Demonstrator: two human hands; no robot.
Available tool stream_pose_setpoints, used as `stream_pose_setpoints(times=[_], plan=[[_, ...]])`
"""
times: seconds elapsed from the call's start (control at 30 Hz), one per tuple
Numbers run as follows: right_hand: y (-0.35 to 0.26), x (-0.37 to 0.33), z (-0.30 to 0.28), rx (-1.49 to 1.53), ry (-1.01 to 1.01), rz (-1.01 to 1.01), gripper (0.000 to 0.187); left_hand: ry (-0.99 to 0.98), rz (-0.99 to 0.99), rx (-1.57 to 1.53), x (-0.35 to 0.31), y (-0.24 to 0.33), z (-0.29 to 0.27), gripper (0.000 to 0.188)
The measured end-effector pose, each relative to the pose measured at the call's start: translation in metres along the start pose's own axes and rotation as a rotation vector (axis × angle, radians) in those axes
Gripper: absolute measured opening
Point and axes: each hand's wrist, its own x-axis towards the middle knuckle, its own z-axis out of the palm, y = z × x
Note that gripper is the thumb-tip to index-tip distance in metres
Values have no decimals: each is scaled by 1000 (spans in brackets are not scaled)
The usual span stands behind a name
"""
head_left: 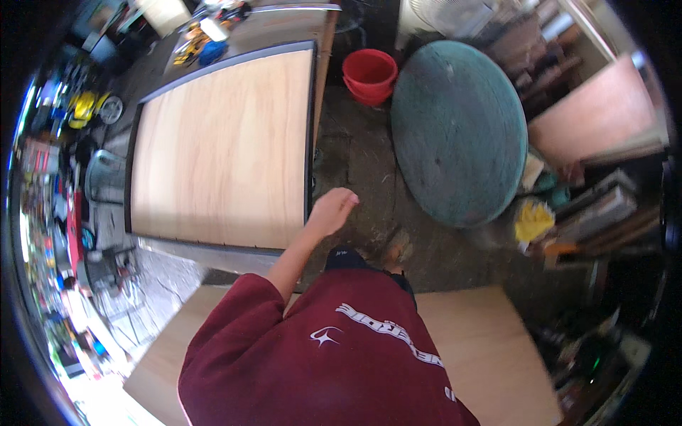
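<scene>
Closest is the person's maroon shirt (pixel 341 376), a bare wooden sheet (pixel 486 348) showing on either side of it. The left hand (pixel 332 213) is out in front, its fingers (pixel 348 199) curled most of the way in with nothing visible in them, though blur could hide something small. The framed panel (pixel 220 145) lies flat on a desk (pixel 284 25), left of the fingers, its dark right edge running away just beside them. The right hand is out of sight. Farther off stand red buckets (pixel 370 67) and a green oval board (pixel 458 135).
</scene>
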Motion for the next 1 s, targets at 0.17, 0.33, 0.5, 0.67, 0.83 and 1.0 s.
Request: stream_pose_setpoints(times=[0.17,0.33,0.5,0.67,0.83,1.0], plan=[[-22,134,-66,-260,-4,-423,41,462,-355,-215,8,10,-22,26],[-69,258,-135,-403,75,-661,42,570,-415,-69,29,19,-12,21],[-291,189,-254,1,-218,-264,35,775,-520,96,30,6,-9,19],[-421,228,-293,-70,-173,-348,28,858,-601,85,97,-39,-30,32],[-589,173,-320,128,-300,-569,31,671,-734,12,173,-77,-61,60],[-785,57,-353,133,-406,-934,26,553,-821,155,222,-104,-55,71]])
